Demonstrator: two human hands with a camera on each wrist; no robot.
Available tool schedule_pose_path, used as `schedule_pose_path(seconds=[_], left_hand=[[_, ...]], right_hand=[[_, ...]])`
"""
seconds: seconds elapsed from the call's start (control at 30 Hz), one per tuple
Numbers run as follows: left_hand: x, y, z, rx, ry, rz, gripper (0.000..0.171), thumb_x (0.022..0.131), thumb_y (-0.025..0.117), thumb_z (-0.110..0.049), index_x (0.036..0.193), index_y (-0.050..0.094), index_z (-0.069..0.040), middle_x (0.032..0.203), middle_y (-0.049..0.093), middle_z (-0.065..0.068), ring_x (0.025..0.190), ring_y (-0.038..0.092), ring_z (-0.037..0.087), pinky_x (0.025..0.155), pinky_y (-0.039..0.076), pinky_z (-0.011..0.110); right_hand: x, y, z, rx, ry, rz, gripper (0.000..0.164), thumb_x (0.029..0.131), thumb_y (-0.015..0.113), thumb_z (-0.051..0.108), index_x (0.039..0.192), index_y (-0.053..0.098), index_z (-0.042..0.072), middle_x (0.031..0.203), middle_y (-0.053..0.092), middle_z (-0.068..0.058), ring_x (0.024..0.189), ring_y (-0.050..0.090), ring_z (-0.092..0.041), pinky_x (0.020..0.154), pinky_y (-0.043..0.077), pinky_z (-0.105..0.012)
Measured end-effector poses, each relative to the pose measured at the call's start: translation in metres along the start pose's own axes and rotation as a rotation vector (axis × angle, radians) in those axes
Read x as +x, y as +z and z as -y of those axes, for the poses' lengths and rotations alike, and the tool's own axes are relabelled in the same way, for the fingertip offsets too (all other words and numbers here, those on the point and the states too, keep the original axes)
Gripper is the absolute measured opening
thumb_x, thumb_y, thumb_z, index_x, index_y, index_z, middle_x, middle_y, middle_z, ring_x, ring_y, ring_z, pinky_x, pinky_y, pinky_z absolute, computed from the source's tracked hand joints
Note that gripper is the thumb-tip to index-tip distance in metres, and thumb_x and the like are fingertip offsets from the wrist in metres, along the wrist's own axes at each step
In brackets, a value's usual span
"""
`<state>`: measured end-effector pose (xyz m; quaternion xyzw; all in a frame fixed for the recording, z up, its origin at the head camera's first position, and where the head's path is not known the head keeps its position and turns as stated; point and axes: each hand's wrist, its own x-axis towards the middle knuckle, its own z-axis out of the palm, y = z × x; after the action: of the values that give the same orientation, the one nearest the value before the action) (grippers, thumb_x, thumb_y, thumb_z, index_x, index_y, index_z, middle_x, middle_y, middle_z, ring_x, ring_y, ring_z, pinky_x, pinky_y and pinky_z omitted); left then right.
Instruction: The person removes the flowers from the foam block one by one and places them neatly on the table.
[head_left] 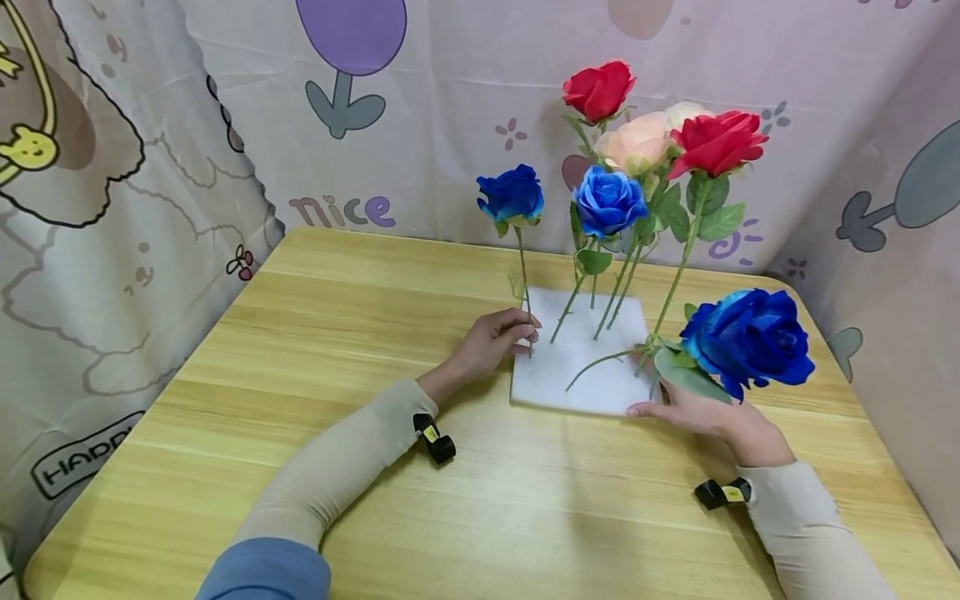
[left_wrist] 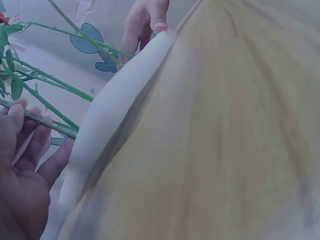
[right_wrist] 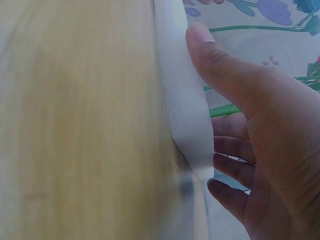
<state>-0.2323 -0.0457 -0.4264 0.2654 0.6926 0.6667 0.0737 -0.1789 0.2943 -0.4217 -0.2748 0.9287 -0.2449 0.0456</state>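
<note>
My left hand [head_left: 487,340] pinches the thin stem of a blue artificial rose [head_left: 512,193] at the left edge of a white foam board [head_left: 551,385]. In the left wrist view, fingers and thumb close round that green stem [left_wrist: 62,130] near the foam. At the board's front right corner my right hand [head_left: 701,408] grips the foam, thumb at the front edge and fingers along the right side. A large blue rose [head_left: 750,342] leans over this hand, partly covering it. Its bent stem [head_left: 600,362] reaches across the board.
Upright in the foam stand another blue rose [head_left: 610,202], a peach rose [head_left: 636,142], a white one [head_left: 686,112] behind it, and two red roses [head_left: 597,90]. The wooden table [head_left: 315,333] meets a patterned curtain [head_left: 450,108] at the back and sides.
</note>
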Motion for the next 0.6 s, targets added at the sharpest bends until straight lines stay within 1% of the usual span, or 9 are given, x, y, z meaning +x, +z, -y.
schedule_pose_path(seconds=[0.03,0.1,0.17,0.2,0.27,0.37,0.47,0.5,0.6], left_hand=[[0.0004,0.0000,-0.0003,-0.006,0.007,0.001,0.023,0.102,0.050,-0.006,0.112,0.060,0.013,0.102,0.063,0.018,0.095,0.062,0.020,0.083,0.058,0.036],[0.0012,-0.0001,-0.0006,-0.024,0.021,0.001,0.023,0.102,0.050,-0.005,0.112,0.059,0.014,0.104,0.062,0.021,0.095,0.062,0.020,0.083,0.058,0.036],[0.0017,-0.0001,-0.0014,-0.033,0.034,0.002,0.023,0.102,0.050,-0.004,0.111,0.058,0.015,0.106,0.061,0.024,0.096,0.063,0.022,0.084,0.058,0.037],[0.0019,-0.0002,-0.0016,-0.037,0.038,0.001,0.023,0.102,0.050,-0.004,0.111,0.058,0.015,0.106,0.061,0.024,0.097,0.063,0.024,0.084,0.058,0.037],[0.0020,-0.0004,-0.0027,-0.044,0.041,0.000,0.023,0.102,0.050,-0.003,0.111,0.058,0.015,0.106,0.061,0.025,0.099,0.063,0.030,0.084,0.058,0.037],[0.0015,-0.0007,-0.0048,-0.046,0.040,-0.002,0.023,0.102,0.050,-0.003,0.112,0.058,0.015,0.104,0.062,0.022,0.101,0.061,0.040,0.084,0.058,0.039],[0.0011,-0.0009,-0.0066,-0.052,0.045,0.000,0.023,0.102,0.050,-0.003,0.112,0.057,0.016,0.103,0.062,0.020,0.103,0.060,0.044,0.085,0.057,0.040],[0.0010,-0.0009,-0.0070,-0.053,0.049,0.001,0.023,0.102,0.050,-0.002,0.113,0.057,0.017,0.103,0.062,0.020,0.103,0.060,0.044,0.085,0.057,0.040],[0.0009,-0.0009,-0.0086,-0.053,0.054,0.006,0.023,0.102,0.049,-0.002,0.113,0.056,0.017,0.103,0.061,0.019,0.103,0.059,0.044,0.085,0.057,0.039]], right_hand=[[-0.0003,0.0003,0.0001,0.037,0.009,0.014,0.081,0.085,0.077,0.036,0.145,0.036,0.001,0.148,0.035,-0.020,0.137,0.029,-0.036,0.113,0.026,-0.037],[-0.0002,0.0010,-0.0001,0.043,-0.001,0.018,0.081,0.086,0.077,0.035,0.146,0.036,-0.001,0.150,0.032,-0.023,0.138,0.026,-0.040,0.114,0.024,-0.042],[0.0006,0.0014,-0.0002,0.017,-0.040,-0.001,0.080,0.084,0.078,0.034,0.144,0.040,-0.002,0.151,0.031,-0.025,0.138,0.025,-0.044,0.112,0.025,-0.052],[0.0009,0.0016,-0.0006,-0.003,-0.065,-0.015,0.079,0.083,0.079,0.033,0.143,0.042,-0.002,0.150,0.032,-0.025,0.137,0.026,-0.046,0.111,0.025,-0.054],[0.0023,0.0013,-0.0014,-0.089,-0.142,-0.073,0.078,0.079,0.082,0.036,0.139,0.048,-0.003,0.146,0.039,-0.026,0.133,0.033,-0.048,0.106,0.031,-0.057],[0.0037,-0.0001,-0.0024,-0.156,-0.222,-0.125,0.079,0.077,0.083,0.038,0.135,0.052,-0.005,0.141,0.045,-0.027,0.128,0.041,-0.048,0.101,0.038,-0.056],[0.0045,-0.0011,-0.0024,-0.185,-0.274,-0.165,0.080,0.075,0.083,0.042,0.132,0.055,-0.006,0.138,0.049,-0.027,0.124,0.046,-0.048,0.096,0.041,-0.056],[0.0044,-0.0009,-0.0028,-0.184,-0.275,-0.171,0.080,0.075,0.083,0.043,0.132,0.055,-0.005,0.138,0.049,-0.026,0.124,0.046,-0.047,0.097,0.041,-0.055],[0.0046,0.0016,-0.0048,-0.144,-0.295,-0.199,0.078,0.076,0.081,0.045,0.131,0.056,-0.005,0.137,0.049,-0.026,0.124,0.045,-0.047,0.105,0.039,-0.044]])
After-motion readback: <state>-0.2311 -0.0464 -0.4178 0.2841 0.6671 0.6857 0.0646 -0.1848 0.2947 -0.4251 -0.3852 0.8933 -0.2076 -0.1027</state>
